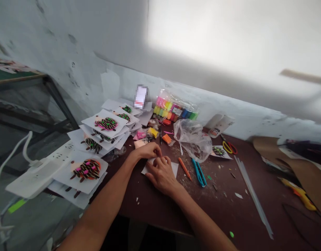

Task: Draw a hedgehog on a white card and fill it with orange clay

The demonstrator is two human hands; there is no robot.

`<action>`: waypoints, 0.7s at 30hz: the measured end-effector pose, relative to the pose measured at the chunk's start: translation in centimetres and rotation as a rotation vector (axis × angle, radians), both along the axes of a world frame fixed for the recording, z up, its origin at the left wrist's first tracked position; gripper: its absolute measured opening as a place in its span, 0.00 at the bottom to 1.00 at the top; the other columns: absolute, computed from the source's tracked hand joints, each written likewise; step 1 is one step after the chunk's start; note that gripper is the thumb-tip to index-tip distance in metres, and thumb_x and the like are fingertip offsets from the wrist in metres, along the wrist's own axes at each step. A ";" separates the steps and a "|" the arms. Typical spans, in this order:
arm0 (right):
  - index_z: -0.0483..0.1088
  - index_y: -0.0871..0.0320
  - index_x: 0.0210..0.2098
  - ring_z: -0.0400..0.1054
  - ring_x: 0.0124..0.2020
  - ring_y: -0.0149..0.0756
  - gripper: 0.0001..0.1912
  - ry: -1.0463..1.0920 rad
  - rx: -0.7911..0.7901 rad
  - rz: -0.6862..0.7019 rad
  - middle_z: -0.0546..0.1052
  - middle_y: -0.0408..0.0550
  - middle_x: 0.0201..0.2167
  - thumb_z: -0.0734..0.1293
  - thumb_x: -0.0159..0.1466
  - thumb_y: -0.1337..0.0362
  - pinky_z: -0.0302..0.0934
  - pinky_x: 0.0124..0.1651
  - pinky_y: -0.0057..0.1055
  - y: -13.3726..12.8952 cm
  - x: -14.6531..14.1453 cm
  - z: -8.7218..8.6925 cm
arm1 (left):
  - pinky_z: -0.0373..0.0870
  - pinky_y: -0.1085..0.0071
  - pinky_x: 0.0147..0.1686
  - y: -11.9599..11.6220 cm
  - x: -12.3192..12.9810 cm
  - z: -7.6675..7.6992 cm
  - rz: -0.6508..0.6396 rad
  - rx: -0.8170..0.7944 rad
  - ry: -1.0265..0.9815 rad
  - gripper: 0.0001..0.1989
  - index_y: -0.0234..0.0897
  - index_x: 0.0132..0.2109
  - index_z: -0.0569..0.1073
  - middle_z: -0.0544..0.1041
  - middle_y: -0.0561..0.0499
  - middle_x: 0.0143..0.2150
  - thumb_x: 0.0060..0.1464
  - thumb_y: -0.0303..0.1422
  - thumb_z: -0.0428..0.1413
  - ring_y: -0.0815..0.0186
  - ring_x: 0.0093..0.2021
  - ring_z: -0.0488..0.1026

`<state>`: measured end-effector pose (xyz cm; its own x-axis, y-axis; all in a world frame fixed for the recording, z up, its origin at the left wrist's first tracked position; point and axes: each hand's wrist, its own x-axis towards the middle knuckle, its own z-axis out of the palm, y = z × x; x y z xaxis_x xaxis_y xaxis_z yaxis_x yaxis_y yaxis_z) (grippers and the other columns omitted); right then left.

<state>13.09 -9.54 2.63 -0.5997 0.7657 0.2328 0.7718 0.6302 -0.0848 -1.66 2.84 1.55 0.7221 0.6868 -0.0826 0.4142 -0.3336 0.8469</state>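
Note:
Over the front middle of the dark brown table, a small white card (174, 168) lies mostly covered by my hands. My right hand (162, 173) rests on it, fingers bent and thumb apart, fingertips at the card's far part. Just beyond, my left hand (149, 150) curls with fingers drawn together at the card's far edge; what they hold, if anything, is hidden. An orange pen-like tool (185, 168) and a turquoise-handled tool (199, 173) lie right of the card. Beyond my left hand are a yellow clay packet (153, 132) and an orange clay block (166, 139).
Cards with clay hedgehogs (106, 122) are stacked left, beside a white power strip (42, 170). Behind stand a phone (141, 97) and a coloured clay pack (173, 108). A plastic bag (193, 139), scissors (229, 147), clear sticks (253, 195) and a yellow glue gun (298, 193) lie right.

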 end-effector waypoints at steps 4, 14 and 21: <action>0.75 0.56 0.50 0.61 0.42 0.41 0.15 0.096 0.058 -0.057 0.73 0.50 0.38 0.60 0.73 0.58 0.50 0.53 0.41 0.3 1.0 0.2 | 0.69 0.75 0.36 0.2 -0.2 -0.2 0.009 -0.002 -0.015 0.18 0.30 0.36 0.82 0.82 0.48 0.35 0.39 0.18 0.52 0.65 0.35 0.76; 0.76 0.52 0.53 0.59 0.45 0.43 0.15 0.074 0.003 -0.061 0.71 0.51 0.41 0.62 0.71 0.63 0.49 0.53 0.42 0.5 1.5 -0.1 | 0.67 0.75 0.34 0.5 -0.6 -0.3 -0.035 -0.016 -0.059 0.19 0.29 0.41 0.81 0.80 0.50 0.33 0.40 0.21 0.54 0.68 0.32 0.73; 0.75 0.52 0.55 0.58 0.47 0.44 0.16 0.028 -0.047 -0.020 0.70 0.52 0.44 0.62 0.71 0.60 0.47 0.56 0.44 0.6 0.9 0.0 | 0.68 0.74 0.36 0.5 -0.7 -0.4 -0.025 -0.003 -0.034 0.20 0.30 0.42 0.81 0.81 0.48 0.35 0.40 0.21 0.53 0.66 0.34 0.75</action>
<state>13.99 -8.98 2.64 -0.5776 0.7880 0.2131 0.7812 0.6093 -0.1356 -2.32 3.32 1.14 0.7412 0.6686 -0.0596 0.3769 -0.3411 0.8612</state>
